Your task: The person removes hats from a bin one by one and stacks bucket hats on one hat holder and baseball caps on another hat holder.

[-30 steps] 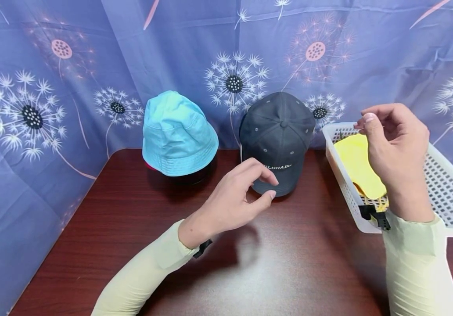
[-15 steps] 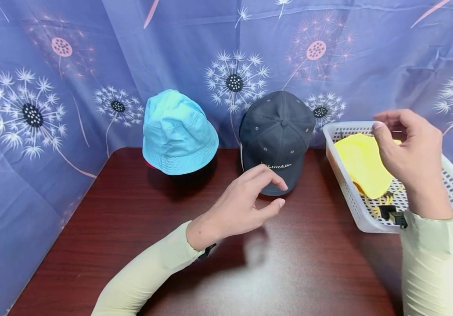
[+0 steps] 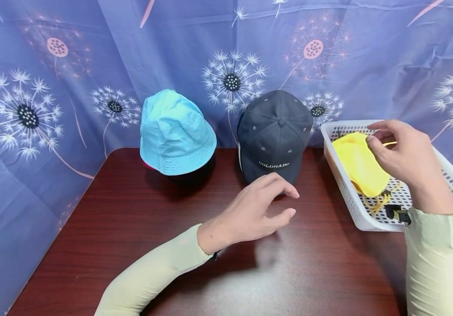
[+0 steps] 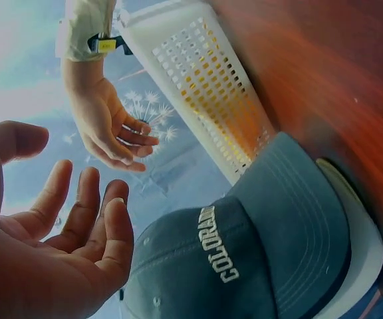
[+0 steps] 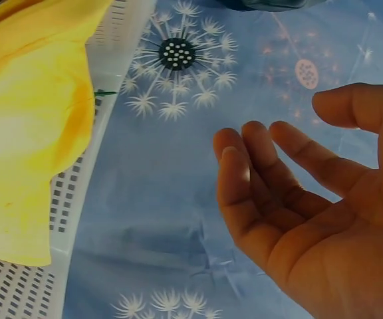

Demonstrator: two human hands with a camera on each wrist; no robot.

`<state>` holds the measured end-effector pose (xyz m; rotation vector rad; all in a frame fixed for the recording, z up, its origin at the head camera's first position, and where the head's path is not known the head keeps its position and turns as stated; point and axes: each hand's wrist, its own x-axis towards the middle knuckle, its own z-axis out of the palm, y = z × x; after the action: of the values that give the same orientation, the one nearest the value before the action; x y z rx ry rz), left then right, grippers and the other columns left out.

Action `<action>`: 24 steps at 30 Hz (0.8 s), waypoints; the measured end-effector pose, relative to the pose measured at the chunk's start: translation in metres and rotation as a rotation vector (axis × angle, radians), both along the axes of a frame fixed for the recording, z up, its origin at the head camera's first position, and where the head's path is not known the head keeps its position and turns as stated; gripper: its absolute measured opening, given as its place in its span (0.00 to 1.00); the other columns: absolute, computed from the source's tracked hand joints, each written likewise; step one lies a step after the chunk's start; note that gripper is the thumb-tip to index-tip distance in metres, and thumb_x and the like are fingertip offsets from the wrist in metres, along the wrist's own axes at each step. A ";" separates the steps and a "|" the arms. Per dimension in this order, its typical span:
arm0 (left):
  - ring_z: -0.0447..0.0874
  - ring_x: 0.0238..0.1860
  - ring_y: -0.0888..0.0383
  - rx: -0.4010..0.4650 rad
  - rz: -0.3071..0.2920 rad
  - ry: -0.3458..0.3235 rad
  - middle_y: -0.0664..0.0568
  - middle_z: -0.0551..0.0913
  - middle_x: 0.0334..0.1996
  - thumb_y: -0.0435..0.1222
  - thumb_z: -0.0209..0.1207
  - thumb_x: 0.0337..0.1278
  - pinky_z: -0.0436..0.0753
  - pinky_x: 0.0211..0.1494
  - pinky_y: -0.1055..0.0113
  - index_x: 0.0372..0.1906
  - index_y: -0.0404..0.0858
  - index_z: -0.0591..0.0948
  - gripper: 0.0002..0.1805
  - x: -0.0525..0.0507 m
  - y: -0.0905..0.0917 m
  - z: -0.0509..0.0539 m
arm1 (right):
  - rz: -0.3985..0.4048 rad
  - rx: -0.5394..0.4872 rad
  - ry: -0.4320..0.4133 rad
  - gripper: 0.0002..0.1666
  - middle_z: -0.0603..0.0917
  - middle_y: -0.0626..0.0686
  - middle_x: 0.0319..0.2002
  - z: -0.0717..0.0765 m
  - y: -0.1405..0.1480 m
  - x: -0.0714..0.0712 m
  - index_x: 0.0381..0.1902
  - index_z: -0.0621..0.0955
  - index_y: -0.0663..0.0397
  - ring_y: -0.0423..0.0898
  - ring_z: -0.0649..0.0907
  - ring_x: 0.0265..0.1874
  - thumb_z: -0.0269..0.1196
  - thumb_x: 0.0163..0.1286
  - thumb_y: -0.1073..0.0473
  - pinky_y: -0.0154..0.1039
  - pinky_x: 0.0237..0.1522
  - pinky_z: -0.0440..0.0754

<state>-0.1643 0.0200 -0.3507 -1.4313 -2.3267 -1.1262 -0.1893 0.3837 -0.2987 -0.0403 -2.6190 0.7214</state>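
My left hand [image 3: 254,213] hovers over the table just in front of a dark grey baseball cap [image 3: 275,127] lettered COLORADO. Its fingers are loosely bent, with a gap to the thumb and nothing in between. Over a white perforated basket [image 3: 345,188] at the right hangs my right hand [image 3: 410,158], relaxed and holding nothing. Close to its fingertips a bright yellow cloth piece [image 3: 361,164] lies in the basket; yellow cords [image 3: 378,204] show beside it. In the right wrist view the right hand [image 5: 324,219] is apart from the yellow cloth [image 5: 32,133].
A light blue bucket hat [image 3: 177,136] sits at the back left, with something dark and a bit of red under it. Beneath the cap's brim a pale second brim [image 4: 361,266] shows in the left wrist view. A blue dandelion-print curtain [image 3: 171,44] stands behind the dark red wooden table [image 3: 104,228].
My left hand has drifted right and slightly toward me, away from the cap's brim. The right hand has moved right and lower over the basket, uncovering more of the yellow cloth.
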 end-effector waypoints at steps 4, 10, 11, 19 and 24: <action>0.77 0.54 0.67 -0.004 -0.021 0.030 0.61 0.80 0.49 0.38 0.67 0.66 0.72 0.62 0.79 0.53 0.46 0.82 0.13 0.000 0.010 -0.006 | 0.023 0.046 -0.027 0.23 0.87 0.57 0.43 -0.004 0.004 -0.008 0.63 0.83 0.57 0.12 0.72 0.29 0.58 0.76 0.53 0.21 0.35 0.69; 0.79 0.51 0.63 -0.031 -0.047 0.076 0.59 0.81 0.48 0.39 0.68 0.64 0.73 0.59 0.78 0.52 0.45 0.83 0.14 0.001 0.026 -0.015 | 0.036 0.064 -0.028 0.24 0.87 0.66 0.46 -0.006 0.004 -0.014 0.64 0.82 0.61 0.10 0.69 0.29 0.59 0.77 0.54 0.21 0.36 0.68; 0.78 0.51 0.63 -0.043 -0.044 0.091 0.59 0.81 0.48 0.39 0.68 0.64 0.73 0.58 0.78 0.53 0.45 0.83 0.14 0.002 0.029 -0.016 | 0.038 0.063 -0.027 0.24 0.87 0.66 0.46 -0.005 0.003 -0.014 0.64 0.82 0.61 0.10 0.69 0.29 0.59 0.77 0.54 0.21 0.36 0.68; 0.76 0.51 0.68 -0.119 -0.033 0.161 0.63 0.79 0.51 0.44 0.67 0.66 0.71 0.60 0.79 0.56 0.48 0.83 0.16 0.005 0.054 -0.019 | 0.080 0.125 -0.031 0.23 0.89 0.67 0.45 -0.001 0.000 -0.022 0.62 0.82 0.63 0.42 0.88 0.37 0.60 0.76 0.55 0.31 0.40 0.72; 0.77 0.54 0.69 -0.145 -0.036 0.200 0.65 0.79 0.54 0.46 0.67 0.67 0.70 0.64 0.79 0.59 0.49 0.83 0.18 0.007 0.068 -0.021 | 0.105 0.180 -0.065 0.24 0.88 0.69 0.47 0.002 0.003 -0.034 0.62 0.81 0.65 0.68 0.87 0.45 0.58 0.76 0.55 0.58 0.47 0.76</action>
<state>-0.1573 0.0884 -0.3722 -1.5621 -2.2886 -0.7956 -0.2236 0.3865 -0.2967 0.1289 -2.7545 0.5235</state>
